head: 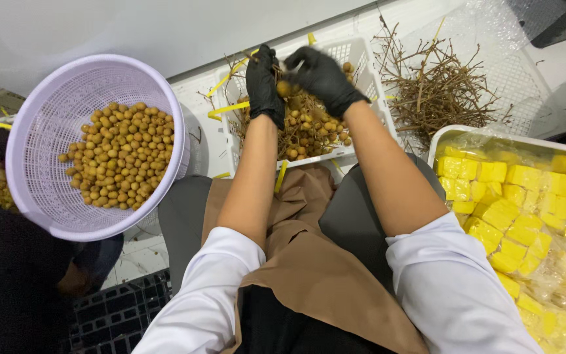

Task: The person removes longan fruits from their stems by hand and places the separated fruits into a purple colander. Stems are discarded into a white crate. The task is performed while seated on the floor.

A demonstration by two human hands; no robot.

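Both black-gloved hands are up over the one white crate (360,56) at the far side of the floor: the left hand (263,84) has its grip clenched around a twiggy fruit cluster (302,124), and the right hand (321,73) pinches a single small tan fruit (284,88) on that bunch. Left of the crate stands one lilac basket (37,124), tipped toward us, holding too many loose round fruits to count. Right of the crate lies one heap of bare stems (435,88), and nearer, one tray (437,137) of wrapped yellow blocks.
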